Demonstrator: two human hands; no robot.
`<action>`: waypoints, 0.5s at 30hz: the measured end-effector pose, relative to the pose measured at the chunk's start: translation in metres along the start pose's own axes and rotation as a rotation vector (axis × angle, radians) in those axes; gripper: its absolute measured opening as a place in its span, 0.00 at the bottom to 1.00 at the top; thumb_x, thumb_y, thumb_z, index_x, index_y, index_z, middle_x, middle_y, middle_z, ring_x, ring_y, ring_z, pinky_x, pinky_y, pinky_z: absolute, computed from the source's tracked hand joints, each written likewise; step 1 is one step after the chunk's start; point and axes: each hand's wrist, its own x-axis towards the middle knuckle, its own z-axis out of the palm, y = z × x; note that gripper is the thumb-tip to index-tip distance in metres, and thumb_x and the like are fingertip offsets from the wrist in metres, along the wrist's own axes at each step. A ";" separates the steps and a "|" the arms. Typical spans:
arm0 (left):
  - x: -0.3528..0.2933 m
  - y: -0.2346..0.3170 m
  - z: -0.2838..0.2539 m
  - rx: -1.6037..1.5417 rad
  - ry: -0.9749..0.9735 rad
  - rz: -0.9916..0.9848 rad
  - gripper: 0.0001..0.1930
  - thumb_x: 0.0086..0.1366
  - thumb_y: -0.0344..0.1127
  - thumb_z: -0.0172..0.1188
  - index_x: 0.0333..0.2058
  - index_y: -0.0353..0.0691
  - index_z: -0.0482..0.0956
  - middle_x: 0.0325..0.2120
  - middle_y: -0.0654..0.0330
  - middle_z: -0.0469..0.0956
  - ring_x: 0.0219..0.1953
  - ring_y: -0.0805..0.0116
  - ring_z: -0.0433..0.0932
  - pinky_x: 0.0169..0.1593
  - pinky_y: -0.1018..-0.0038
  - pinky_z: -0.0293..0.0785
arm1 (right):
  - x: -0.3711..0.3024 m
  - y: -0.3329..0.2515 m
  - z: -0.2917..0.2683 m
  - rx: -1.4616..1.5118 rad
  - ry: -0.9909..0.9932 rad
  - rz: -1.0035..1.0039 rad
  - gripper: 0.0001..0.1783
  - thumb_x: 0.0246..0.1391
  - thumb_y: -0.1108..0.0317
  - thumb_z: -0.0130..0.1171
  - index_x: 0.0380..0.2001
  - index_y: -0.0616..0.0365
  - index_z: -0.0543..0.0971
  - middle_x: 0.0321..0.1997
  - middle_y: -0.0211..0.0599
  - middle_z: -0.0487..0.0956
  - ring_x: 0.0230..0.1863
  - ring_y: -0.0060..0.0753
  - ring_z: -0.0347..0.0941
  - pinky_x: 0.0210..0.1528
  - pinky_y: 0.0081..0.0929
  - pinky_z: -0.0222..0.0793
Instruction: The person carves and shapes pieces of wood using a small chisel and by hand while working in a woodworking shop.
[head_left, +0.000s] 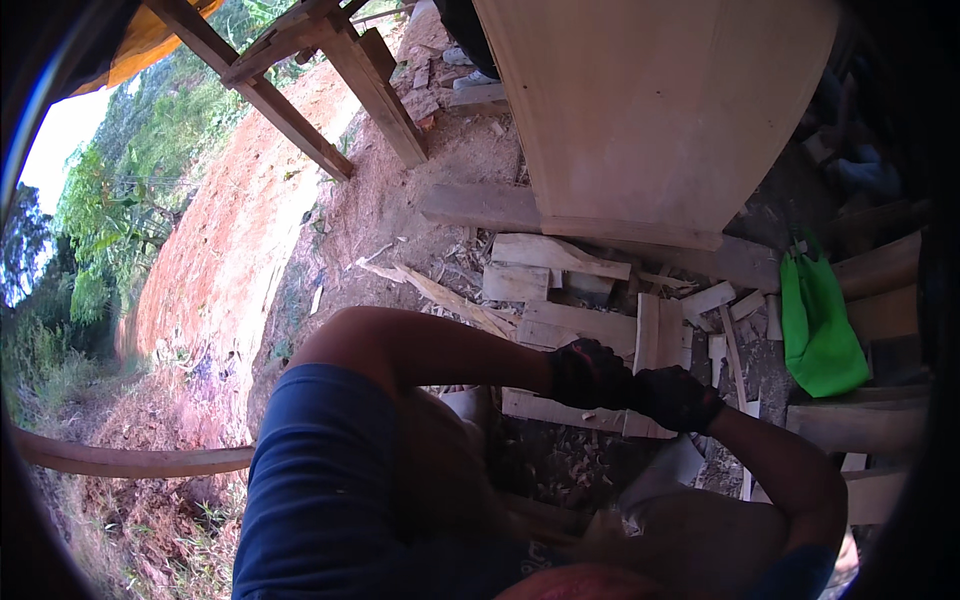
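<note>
Below the tall pale plywood panel [650,110] that stands at the top of the view, a litter of short pale wood offcuts [560,290] covers the dirt ground [400,200], and both hands meet just over it. The left hand in a black glove [588,372] and the right hand in a black glove [675,397] touch each other, fingers curled narrow; whether they grip anything between them cannot be told, since the gloves hide the palms and the dark fabric swallows detail. Directly beneath them lies a flat pale wooden board [560,408], nearest thing to the fingers, resting across chips and shavings. It looks stiff, light and rough-sawn, likely splintery at the ends, so a hold along its long edges near the middle would seem safest. A bright green cloth bag [818,325] sits well apart to the right. Brown timber posts [300,90] slant at the upper left. The person's own shoulder and chest block the lower ground, and the dark rim cuts off the right side.
</note>
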 end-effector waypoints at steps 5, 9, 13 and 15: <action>0.002 -0.026 -0.002 -0.045 -0.013 -0.147 0.30 0.64 0.58 0.67 0.55 0.39 0.82 0.48 0.49 0.84 0.50 0.47 0.84 0.55 0.53 0.79 | -0.019 0.032 -0.059 -0.344 -0.294 -0.105 0.25 0.66 0.58 0.59 0.64 0.20 0.79 0.36 0.35 0.84 0.39 0.44 0.84 0.41 0.45 0.79; -0.001 -0.071 0.013 0.080 -0.107 -0.232 0.33 0.63 0.54 0.67 0.60 0.36 0.78 0.56 0.47 0.81 0.58 0.48 0.80 0.62 0.54 0.76 | -0.048 0.030 -0.088 -0.436 -0.130 0.181 0.20 0.66 0.42 0.60 0.41 0.45 0.86 0.28 0.42 0.80 0.32 0.49 0.81 0.38 0.49 0.77; -0.013 -0.089 0.023 0.151 -0.322 -0.323 0.35 0.63 0.51 0.66 0.63 0.35 0.74 0.60 0.45 0.78 0.62 0.47 0.77 0.65 0.52 0.73 | -0.041 0.016 -0.077 -0.456 0.109 0.250 0.20 0.64 0.45 0.62 0.32 0.51 0.83 0.28 0.44 0.80 0.33 0.52 0.81 0.37 0.49 0.76; -0.016 -0.093 0.032 0.171 -0.369 -0.296 0.36 0.63 0.50 0.65 0.65 0.35 0.72 0.62 0.45 0.76 0.64 0.46 0.75 0.66 0.52 0.73 | -0.038 0.015 -0.066 -0.478 0.272 0.278 0.17 0.64 0.50 0.61 0.29 0.50 0.82 0.30 0.44 0.82 0.36 0.52 0.83 0.39 0.50 0.77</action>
